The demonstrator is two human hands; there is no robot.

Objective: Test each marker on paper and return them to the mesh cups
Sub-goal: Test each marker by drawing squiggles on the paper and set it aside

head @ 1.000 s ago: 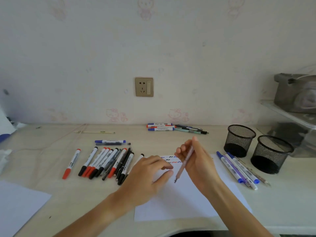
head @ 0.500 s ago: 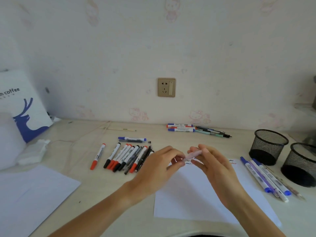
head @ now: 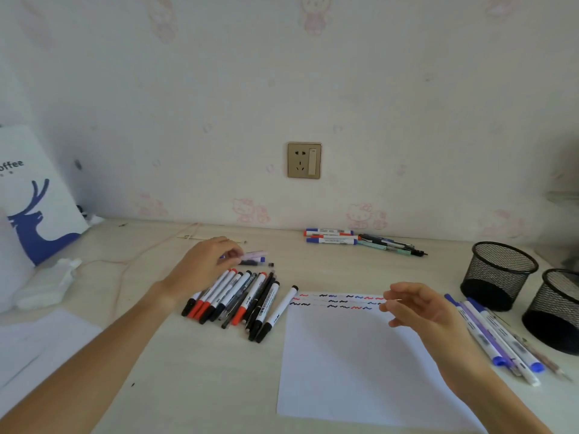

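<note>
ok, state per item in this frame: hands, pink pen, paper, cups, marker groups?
left hand: pinches pink pen at its fingertips, above the marker row
pink pen: lies level in the fingers
right hand: above the paper, loosely curled, holds nothing I can make out
paper: flat, squiggles along top edge
mesh cups: upright, no markers inside
marker row: capped, lying on the desk
</note>
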